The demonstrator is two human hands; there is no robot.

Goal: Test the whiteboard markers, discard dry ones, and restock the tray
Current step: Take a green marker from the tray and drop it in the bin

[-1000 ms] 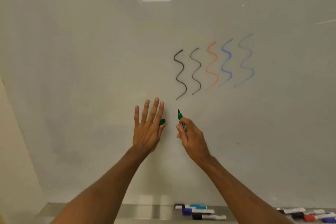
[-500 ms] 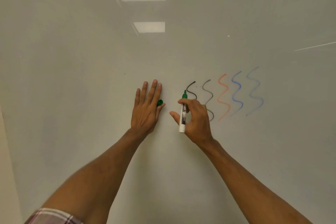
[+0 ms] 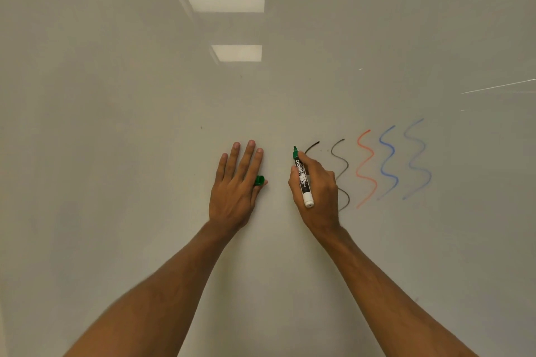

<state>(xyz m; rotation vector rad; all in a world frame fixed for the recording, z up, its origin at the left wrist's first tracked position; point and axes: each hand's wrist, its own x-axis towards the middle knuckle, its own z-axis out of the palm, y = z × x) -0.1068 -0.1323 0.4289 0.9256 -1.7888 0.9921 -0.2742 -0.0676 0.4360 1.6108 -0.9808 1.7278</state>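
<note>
The right hand's fingers [image 3: 309, 164] are curled round the green marker [image 3: 302, 180], thumb against the barrel, nib up and butt end down. The nib stands just left of the black squiggle [image 3: 311, 145], and I cannot tell whether it touches the whiteboard [image 3: 130, 153]; no green line is visible. The left hand's fingers [image 3: 246, 156] lie straight and slightly spread, flat on the board, while the thumb pinches the green cap [image 3: 259, 180] against the index finger. Outward from the right hand [image 3: 320, 188], the row of test marks runs to a grey squiggle [image 3: 342, 165], a red squiggle [image 3: 366, 166] and two blue squiggles [image 3: 390, 162]. The tray is out of view. Risks, in my judgement: a stroke begun this close to the black mark may overlap it and hide a faint green result, so a dry marker passes. A nib held too lightly may give a false dry reading. The right hand's heel may smear the marks it covers. A loosened left hand [image 3: 232, 194] thumb drops the cap.
</note>
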